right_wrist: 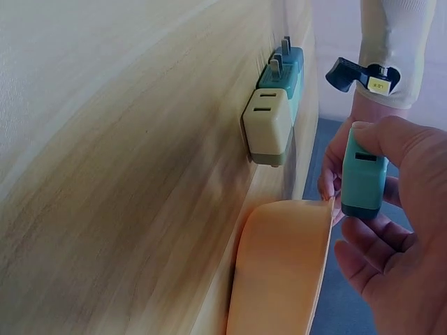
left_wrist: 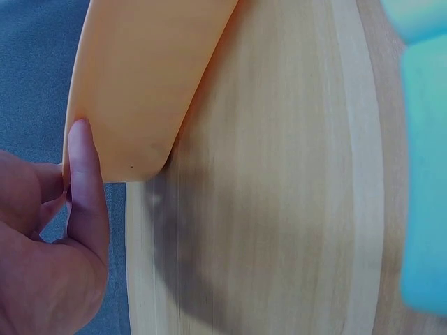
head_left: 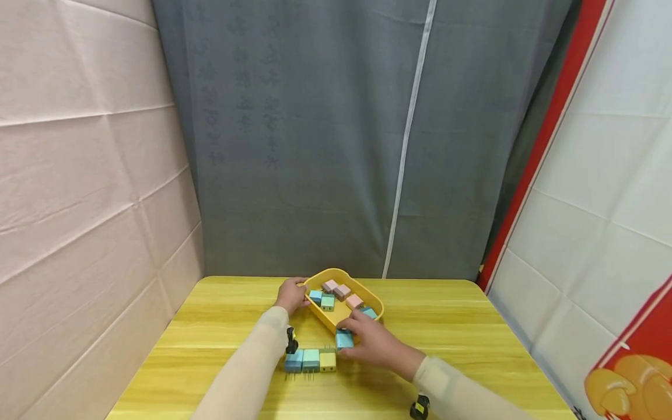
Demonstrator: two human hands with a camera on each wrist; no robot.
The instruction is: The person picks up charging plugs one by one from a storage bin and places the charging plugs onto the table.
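Note:
My right hand [head_left: 375,343] pinches a blue USB charger [head_left: 343,339] between thumb and fingers, just over the near edge of a yellow tray [head_left: 318,316]. A USB slot shows on that charger's face in the right wrist view. At the tray's left end, my left hand [head_left: 291,296] grips the rim, with a digit [left_wrist: 85,167] laid along the outer wall. Inside the tray lie pink chargers [head_left: 342,291], a green charger [head_left: 328,302] and blue ones [head_left: 315,296]. Closer to me stand a blue charger [head_left: 293,361], a mint charger [head_left: 311,360] and a yellow charger [head_left: 328,361], side by side.
The wooden table [head_left: 436,350] runs back to a grey curtain [head_left: 315,146]. Pale cloth walls flank it on the left [head_left: 94,204] and right [head_left: 593,175]. Metal prongs stick out from the blue and mint chargers in the row.

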